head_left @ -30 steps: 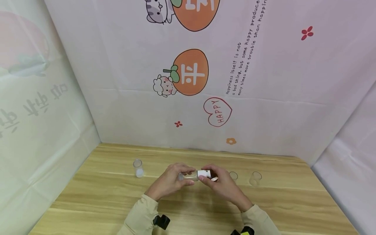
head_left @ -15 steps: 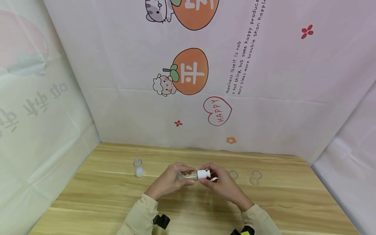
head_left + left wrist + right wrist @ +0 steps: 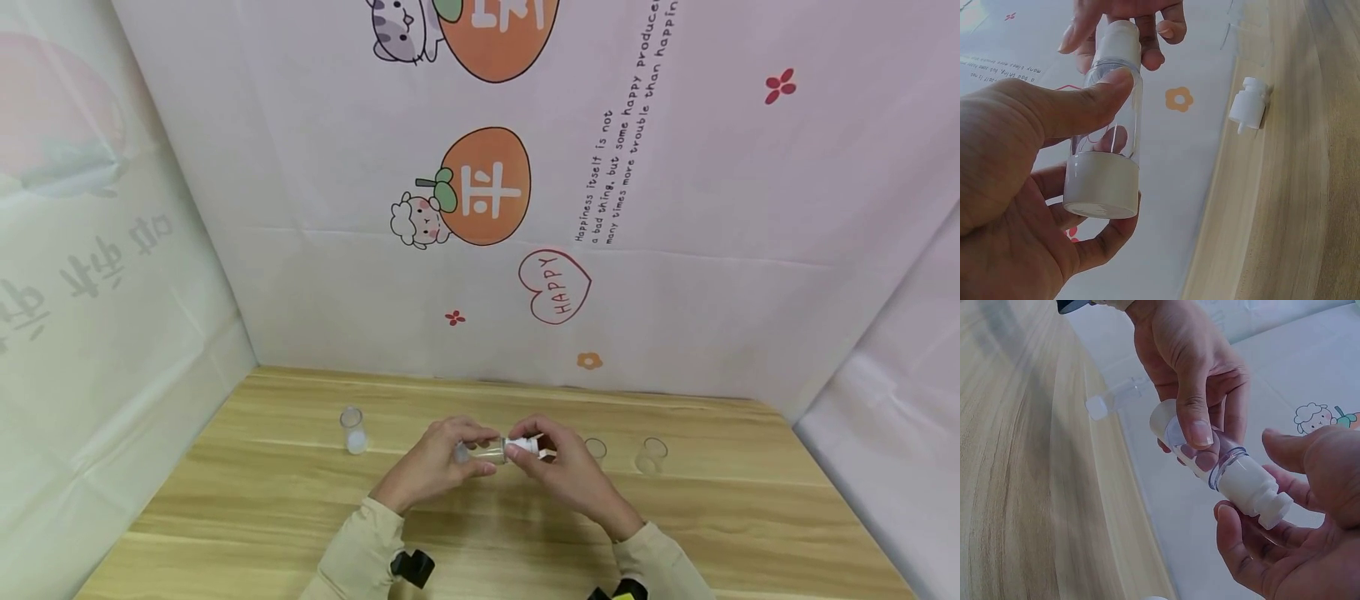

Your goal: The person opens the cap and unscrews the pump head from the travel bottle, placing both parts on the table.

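Note:
A small clear bottle (image 3: 1107, 119) with a white base (image 3: 1102, 185) lies across the gap between the hands. My left hand (image 3: 435, 462) grips its clear body, the thumb laid along one side. A white pump head (image 3: 1247, 484) sits at the bottle's neck. My right hand (image 3: 561, 467) is at the pump head, its fingers curled round the underside. In the right wrist view its thumb stands slightly off the pump. Another white pump head (image 3: 1249, 106) with a thin stem is on the table, mostly hidden behind the right hand in the head view.
A second clear bottle (image 3: 352, 427) with a white bottom is on the wooden table (image 3: 247, 492) at the left. Two clear caps stand at the right, the outer cap (image 3: 651, 455) and the nearer cap (image 3: 596, 448). A printed cloth (image 3: 337, 292) rises behind the table.
The right thumb and fingers have shifted slightly on the pump head, which shows at a different angle. The left hand and bottle stay in place.

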Demonstrator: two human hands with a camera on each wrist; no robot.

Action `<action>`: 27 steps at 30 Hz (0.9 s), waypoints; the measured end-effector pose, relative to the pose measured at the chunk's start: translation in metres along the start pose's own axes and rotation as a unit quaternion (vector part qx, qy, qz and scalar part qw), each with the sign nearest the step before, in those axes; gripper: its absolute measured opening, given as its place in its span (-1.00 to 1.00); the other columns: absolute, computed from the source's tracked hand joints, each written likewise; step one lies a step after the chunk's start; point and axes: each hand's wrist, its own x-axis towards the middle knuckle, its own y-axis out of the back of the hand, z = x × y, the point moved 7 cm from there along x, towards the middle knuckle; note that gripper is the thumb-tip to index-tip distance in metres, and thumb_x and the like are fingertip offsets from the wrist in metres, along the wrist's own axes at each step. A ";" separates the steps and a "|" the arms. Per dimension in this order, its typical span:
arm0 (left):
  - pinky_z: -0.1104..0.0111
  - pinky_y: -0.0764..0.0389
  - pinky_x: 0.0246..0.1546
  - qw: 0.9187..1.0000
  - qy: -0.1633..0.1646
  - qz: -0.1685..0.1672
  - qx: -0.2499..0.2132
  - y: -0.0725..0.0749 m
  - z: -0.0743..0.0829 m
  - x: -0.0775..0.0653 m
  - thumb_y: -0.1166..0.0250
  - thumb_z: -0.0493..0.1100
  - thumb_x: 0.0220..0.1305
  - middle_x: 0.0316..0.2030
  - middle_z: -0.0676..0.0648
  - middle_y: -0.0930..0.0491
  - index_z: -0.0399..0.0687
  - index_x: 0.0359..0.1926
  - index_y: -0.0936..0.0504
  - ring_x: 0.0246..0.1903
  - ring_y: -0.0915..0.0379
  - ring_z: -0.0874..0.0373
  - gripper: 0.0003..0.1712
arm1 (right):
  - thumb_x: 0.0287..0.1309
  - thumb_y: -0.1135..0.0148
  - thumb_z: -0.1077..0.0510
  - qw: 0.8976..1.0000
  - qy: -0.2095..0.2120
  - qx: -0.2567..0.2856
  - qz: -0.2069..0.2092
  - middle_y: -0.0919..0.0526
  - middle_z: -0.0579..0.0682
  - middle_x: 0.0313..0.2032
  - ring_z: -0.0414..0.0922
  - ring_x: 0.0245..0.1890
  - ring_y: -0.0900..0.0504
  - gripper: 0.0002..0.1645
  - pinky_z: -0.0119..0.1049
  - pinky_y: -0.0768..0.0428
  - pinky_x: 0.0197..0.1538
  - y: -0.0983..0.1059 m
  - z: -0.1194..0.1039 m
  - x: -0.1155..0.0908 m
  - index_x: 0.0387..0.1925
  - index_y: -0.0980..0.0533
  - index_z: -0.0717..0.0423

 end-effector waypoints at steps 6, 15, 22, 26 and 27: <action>0.20 -0.59 0.00 1.000 -0.006 0.003 0.005 0.000 0.001 -0.001 -0.46 -0.16 0.26 -0.04 -0.12 -0.70 -0.17 0.13 -0.69 -0.07 -0.60 -0.01 -0.57 | 0.37 -0.29 0.14 1.000 0.007 0.024 0.010 -0.63 0.05 -0.24 -0.05 -0.39 -0.60 -0.85 -0.25 -0.64 -0.34 -0.001 -0.002 0.001 -0.15 -0.58 0.15; 0.18 -0.56 0.01 1.000 -0.016 0.009 0.007 0.002 0.002 -0.001 -0.47 -0.14 0.26 -0.07 -0.08 -0.71 -0.14 0.12 -0.70 -0.08 -0.60 0.00 -0.58 | 0.30 -0.37 0.20 0.999 -0.004 0.023 0.022 -0.65 0.08 -0.14 -0.11 -0.25 -0.61 -0.79 -0.28 -0.64 -0.26 0.000 -0.005 -0.001 -0.08 -0.61 0.18; 0.16 -0.56 0.01 1.000 -0.016 0.017 0.008 0.003 0.001 -0.002 -0.47 -0.11 0.26 -0.06 -0.08 -0.71 -0.13 0.11 -0.70 -0.08 -0.60 0.02 -0.58 | 0.25 -0.42 0.17 1.000 -0.019 0.014 0.011 -0.63 0.14 -0.04 -0.06 -0.18 -0.62 -0.58 -0.26 -0.66 -0.21 0.003 -0.001 -0.002 0.08 -0.55 0.26; 0.18 -0.57 0.00 1.000 -0.013 0.020 0.004 0.005 0.001 -0.002 -0.48 -0.11 0.25 -0.06 -0.07 -0.71 -0.14 0.11 -0.71 -0.08 -0.60 0.03 -0.58 | 0.27 -0.41 0.11 1.000 -0.031 -0.002 -0.005 -0.63 0.13 -0.02 -0.05 -0.18 -0.62 -0.49 -0.24 -0.67 -0.21 0.003 0.003 -0.002 0.15 -0.52 0.29; 0.19 -0.57 0.00 1.000 -0.012 0.020 0.004 0.005 0.001 -0.002 -0.48 -0.12 0.25 -0.06 -0.06 -0.71 -0.14 0.11 -0.71 -0.08 -0.60 0.04 -0.58 | 0.28 -0.41 0.09 0.999 -0.035 -0.010 -0.010 -0.64 0.11 -0.04 -0.05 -0.19 -0.63 -0.48 -0.25 -0.67 -0.21 0.003 0.004 -0.002 0.15 -0.52 0.28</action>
